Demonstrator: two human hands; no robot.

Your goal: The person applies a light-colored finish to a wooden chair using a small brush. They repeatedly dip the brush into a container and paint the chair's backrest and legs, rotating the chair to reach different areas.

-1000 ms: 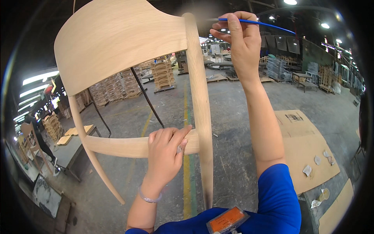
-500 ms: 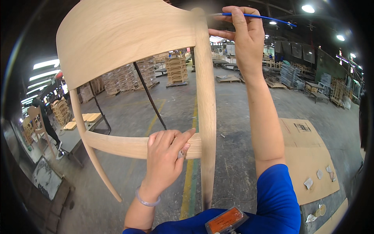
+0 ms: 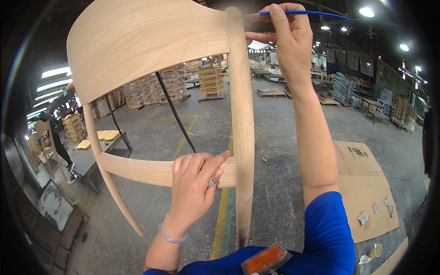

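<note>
A pale wooden chair frame [image 3: 151,41] stands close before me, with a broad curved backrest panel, two posts and a lower rail [image 3: 137,168]. My right hand [image 3: 293,50], raised at the top right, pinches a thin blue-handled paintbrush [image 3: 316,13]. The brush's tip points left at the top of the right post [image 3: 240,101], where the panel joins it; that spot is blurred, so contact is unclear. My left hand [image 3: 195,181] grips the lower rail beside that post. Something small and greyish [image 3: 212,182] shows at its fingers, too small to name.
A cardboard sheet [image 3: 362,183] with paper scraps lies at the right, near a small cup [image 3: 376,250]. Stacked chair parts [image 3: 211,80] stand on pallets farther back. A dark rod [image 3: 174,110] shows behind the chair. At the left is a workbench [image 3: 94,156] with pale wooden pieces.
My right hand and the paintbrush have shifted slightly up, the tip still by the top of the right post. My left hand keeps its place on the rail.
</note>
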